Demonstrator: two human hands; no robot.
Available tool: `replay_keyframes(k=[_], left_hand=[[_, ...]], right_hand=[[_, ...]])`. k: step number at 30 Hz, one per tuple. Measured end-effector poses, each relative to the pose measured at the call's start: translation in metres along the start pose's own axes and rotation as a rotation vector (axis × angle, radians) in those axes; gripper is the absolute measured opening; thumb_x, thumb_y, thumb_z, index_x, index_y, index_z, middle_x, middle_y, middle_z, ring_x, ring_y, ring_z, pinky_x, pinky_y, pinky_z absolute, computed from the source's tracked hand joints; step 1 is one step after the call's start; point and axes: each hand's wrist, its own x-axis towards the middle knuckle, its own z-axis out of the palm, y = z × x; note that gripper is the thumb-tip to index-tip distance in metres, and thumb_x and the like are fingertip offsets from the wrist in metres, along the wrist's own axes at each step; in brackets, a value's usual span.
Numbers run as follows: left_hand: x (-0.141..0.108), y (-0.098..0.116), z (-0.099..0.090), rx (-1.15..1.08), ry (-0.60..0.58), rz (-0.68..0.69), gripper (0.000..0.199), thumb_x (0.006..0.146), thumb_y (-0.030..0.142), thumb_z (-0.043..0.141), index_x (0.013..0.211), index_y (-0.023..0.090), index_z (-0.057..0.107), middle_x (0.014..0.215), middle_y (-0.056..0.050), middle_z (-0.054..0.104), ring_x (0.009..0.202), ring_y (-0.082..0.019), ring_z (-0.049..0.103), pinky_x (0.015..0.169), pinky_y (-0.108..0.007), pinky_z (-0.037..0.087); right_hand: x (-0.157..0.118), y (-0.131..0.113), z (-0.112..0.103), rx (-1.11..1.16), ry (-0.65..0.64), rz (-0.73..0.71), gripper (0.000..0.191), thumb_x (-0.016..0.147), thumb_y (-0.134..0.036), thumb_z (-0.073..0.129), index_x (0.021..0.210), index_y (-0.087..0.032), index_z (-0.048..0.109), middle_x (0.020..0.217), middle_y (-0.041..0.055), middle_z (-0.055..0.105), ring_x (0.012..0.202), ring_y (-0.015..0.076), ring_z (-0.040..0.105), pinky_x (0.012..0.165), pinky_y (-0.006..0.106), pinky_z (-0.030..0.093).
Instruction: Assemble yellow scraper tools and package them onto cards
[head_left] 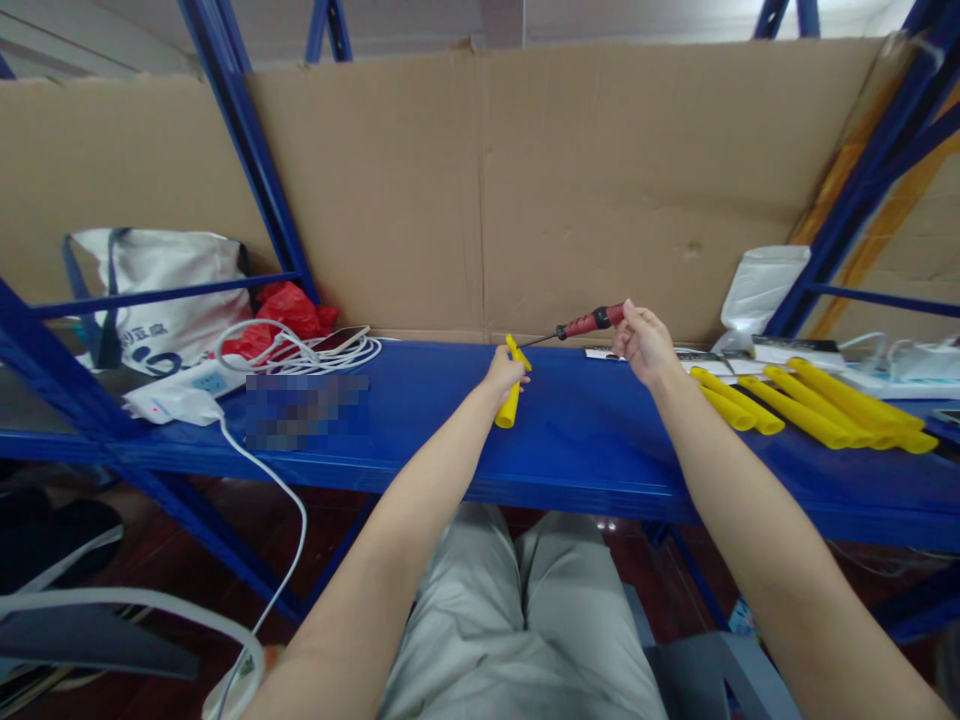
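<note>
My left hand (508,370) is closed around a yellow plastic piece (508,408), a tube with a narrower part sticking out above my fingers. In my right hand (645,343) the fingertips pinch the handle end of a screwdriver (587,324) with a dark red and black grip. Its thin shaft slopes down to the left, and the tip reaches the yellow piece by my left fingers. Whether the tip sits in a screw is too small to tell. Both hands are over the blue shelf top (427,420).
Several yellow tubes (806,400) lie at the right, near white and dark boxes (797,352) and a white plastic bag (761,290). On the left are a power strip (176,398), coiled white cable (330,355), a red bag (289,315) and a cloth tote (165,290). Cardboard (600,180) stands behind.
</note>
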Motion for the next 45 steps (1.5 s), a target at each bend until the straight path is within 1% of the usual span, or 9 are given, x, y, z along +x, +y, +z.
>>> replay_keyframes(k=[6,9,12,16,22,25,32,39,45], left_hand=[[-0.0011,0.0002,0.0002,0.001,0.006,0.012,0.051,0.080,0.002,0.045,0.126,0.021,0.035,0.109,-0.011,0.062,0.057,-0.007,0.057,0.044,-0.015,0.035],[-0.0016,0.0004,0.0005,0.009,0.007,0.009,0.052,0.079,0.001,0.045,0.126,0.021,0.035,0.108,-0.010,0.063,0.057,-0.007,0.058,0.045,-0.016,0.037],[-0.0020,0.0004,0.0010,0.012,0.012,0.007,0.052,0.080,0.001,0.046,0.126,0.021,0.035,0.108,-0.009,0.063,0.057,-0.007,0.059,0.045,-0.017,0.037],[-0.0018,0.0003,0.0015,0.018,0.019,0.005,0.052,0.080,0.001,0.045,0.127,0.021,0.034,0.108,-0.010,0.062,0.058,-0.008,0.060,0.044,-0.016,0.037],[-0.0027,0.0017,0.0016,0.022,0.020,0.009,0.052,0.079,0.001,0.044,0.126,0.020,0.035,0.110,-0.010,0.063,0.056,-0.007,0.058,0.043,-0.015,0.037],[-0.0033,0.0020,0.0017,0.017,0.026,0.014,0.052,0.079,0.000,0.044,0.127,0.019,0.035,0.108,-0.010,0.064,0.055,-0.007,0.058,0.044,-0.016,0.038],[-0.0035,0.0018,0.0024,0.021,0.034,0.011,0.049,0.081,0.003,0.046,0.126,0.020,0.037,0.105,-0.010,0.065,0.057,-0.008,0.060,0.044,-0.017,0.038],[-0.0051,0.0025,0.0013,0.023,0.023,0.004,0.051,0.079,0.001,0.044,0.125,0.020,0.036,0.107,-0.010,0.064,0.059,-0.009,0.061,0.043,-0.016,0.037],[-0.0047,0.0024,0.0020,0.033,0.030,0.007,0.050,0.080,0.003,0.043,0.127,0.020,0.035,0.110,-0.011,0.064,0.061,-0.009,0.061,0.042,-0.016,0.036]], right_hand=[[0.0027,0.0028,-0.0012,-0.002,0.080,0.075,0.036,0.070,-0.045,0.070,0.066,-0.022,0.043,0.041,-0.0098,0.039,0.032,0.0060,0.036,0.031,0.018,0.026],[0.0024,0.0024,-0.0027,-0.029,0.056,0.087,0.033,0.074,-0.049,0.067,0.072,-0.021,0.048,0.039,-0.0104,0.035,0.031,0.0062,0.034,0.031,0.018,0.026],[0.0009,-0.0008,-0.0026,0.007,0.008,0.109,0.030,0.078,-0.049,0.063,0.077,-0.021,0.051,0.043,-0.0089,0.040,0.033,0.0053,0.037,0.033,0.017,0.028],[-0.0003,-0.0037,-0.0015,0.039,-0.008,0.112,0.026,0.082,-0.041,0.061,0.074,-0.021,0.047,0.053,-0.0068,0.051,0.038,0.0045,0.043,0.036,0.016,0.032],[0.0009,-0.0009,-0.0038,0.038,0.000,0.097,0.036,0.075,-0.044,0.068,0.069,-0.021,0.040,0.051,-0.0088,0.046,0.037,0.0044,0.040,0.035,0.016,0.030],[0.0021,-0.0006,-0.0042,0.026,0.020,0.128,0.039,0.071,-0.047,0.070,0.069,-0.022,0.040,0.051,-0.0084,0.045,0.038,0.0052,0.041,0.035,0.017,0.030],[0.0010,-0.0018,-0.0041,-0.011,-0.015,0.181,0.034,0.077,-0.053,0.061,0.075,-0.022,0.048,0.042,-0.0088,0.035,0.034,0.0067,0.035,0.035,0.019,0.029],[0.0000,-0.0035,-0.0043,-0.006,-0.057,0.155,0.028,0.084,-0.044,0.057,0.073,-0.021,0.045,0.055,-0.0058,0.052,0.040,0.0059,0.042,0.038,0.017,0.032],[0.0009,-0.0023,-0.0045,0.015,-0.026,0.133,0.038,0.073,-0.048,0.068,0.070,-0.022,0.041,0.053,-0.0084,0.047,0.039,0.0053,0.042,0.036,0.017,0.033]])
